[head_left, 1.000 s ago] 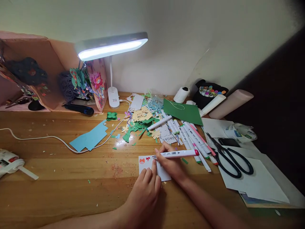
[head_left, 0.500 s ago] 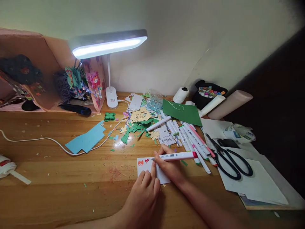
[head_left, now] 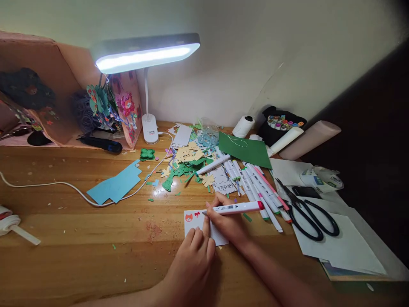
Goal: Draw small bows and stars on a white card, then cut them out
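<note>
A white card (head_left: 188, 228) lies on the wooden table, with a small red-orange face drawing (head_left: 188, 218) and a red bow drawing (head_left: 197, 214) near its top edge. My right hand (head_left: 228, 221) grips a white marker with a red end (head_left: 243, 207), its tip at the card's upper part, right of the bow. Resting on the card, my left hand (head_left: 194, 251) has its index finger stretched toward the marker tip and the other fingers bent; nothing is held in it. Both hands cover much of the card.
Loose markers (head_left: 252, 187) and paper scraps (head_left: 188, 160) lie beyond my hands. Black scissors (head_left: 306, 217) rest on white sheets (head_left: 351, 243) at the right. Blue paper (head_left: 116, 185) and a white cable (head_left: 64, 183) are at the left, under a lit lamp (head_left: 148, 57).
The view has shifted very slightly. Both hands, the marker and the card look nearly the same as before.
</note>
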Motion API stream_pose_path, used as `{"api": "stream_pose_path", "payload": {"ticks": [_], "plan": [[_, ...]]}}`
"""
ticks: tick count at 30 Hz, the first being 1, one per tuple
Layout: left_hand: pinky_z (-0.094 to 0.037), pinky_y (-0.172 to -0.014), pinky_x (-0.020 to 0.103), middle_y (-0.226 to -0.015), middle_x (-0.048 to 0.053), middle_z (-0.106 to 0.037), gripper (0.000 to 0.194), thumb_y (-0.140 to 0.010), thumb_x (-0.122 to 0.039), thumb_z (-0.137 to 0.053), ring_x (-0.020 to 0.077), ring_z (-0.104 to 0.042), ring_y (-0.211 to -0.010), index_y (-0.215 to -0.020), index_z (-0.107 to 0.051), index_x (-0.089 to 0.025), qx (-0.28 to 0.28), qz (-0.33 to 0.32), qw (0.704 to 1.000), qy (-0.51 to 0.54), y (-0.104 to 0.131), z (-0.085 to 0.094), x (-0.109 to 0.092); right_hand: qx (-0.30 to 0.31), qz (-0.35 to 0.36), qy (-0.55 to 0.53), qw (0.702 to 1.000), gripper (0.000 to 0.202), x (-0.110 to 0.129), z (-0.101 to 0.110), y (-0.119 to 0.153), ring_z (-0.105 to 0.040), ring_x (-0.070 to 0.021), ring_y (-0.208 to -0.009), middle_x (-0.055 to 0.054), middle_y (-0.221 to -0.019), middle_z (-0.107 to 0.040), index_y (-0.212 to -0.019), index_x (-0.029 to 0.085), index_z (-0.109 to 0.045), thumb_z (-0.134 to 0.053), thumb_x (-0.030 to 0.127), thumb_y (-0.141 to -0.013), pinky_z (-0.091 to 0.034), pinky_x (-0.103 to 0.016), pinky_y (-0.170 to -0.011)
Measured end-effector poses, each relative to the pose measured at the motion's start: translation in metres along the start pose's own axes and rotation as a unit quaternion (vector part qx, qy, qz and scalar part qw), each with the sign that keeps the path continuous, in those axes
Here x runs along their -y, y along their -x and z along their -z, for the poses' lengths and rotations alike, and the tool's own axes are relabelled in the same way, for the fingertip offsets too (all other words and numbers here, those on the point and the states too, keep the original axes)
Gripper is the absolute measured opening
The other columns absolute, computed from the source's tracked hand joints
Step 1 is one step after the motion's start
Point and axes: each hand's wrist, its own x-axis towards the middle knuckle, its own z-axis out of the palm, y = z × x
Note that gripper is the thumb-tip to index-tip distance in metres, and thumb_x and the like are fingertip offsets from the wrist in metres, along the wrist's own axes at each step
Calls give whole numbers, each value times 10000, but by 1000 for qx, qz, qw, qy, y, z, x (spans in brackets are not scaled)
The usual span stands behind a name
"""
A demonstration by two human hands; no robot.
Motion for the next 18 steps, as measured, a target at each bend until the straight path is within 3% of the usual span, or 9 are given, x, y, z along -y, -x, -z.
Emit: {"api": "stream_pose_path", "payload": {"ticks": [5, 18], "plan": [[-367, -863, 396, -1084, 165, -640, 251, -836, -228, -468, 273, -560, -977, -962, -631, -86, 2, -2, 1000, 0, 0, -1, 0, 4, -7, -3, 1000, 295, 2, 1, 1, -404, -130, -534, 62, -556, -406, -602, 221, -363, -534, 318, -823, -306, -255, -529], [-371, -869, 395, -941, 129, -647, 218, -845, -212, -465, 304, -516, -1070, -937, -624, -95, 30, -33, 999, -1, 2, 1, -1, 3, -4, -16, 1000, 285, 3, 1, 0, -381, -129, -522, 59, -550, -376, -595, 223, -351, -540, 283, -800, -306, -255, -520]]}}
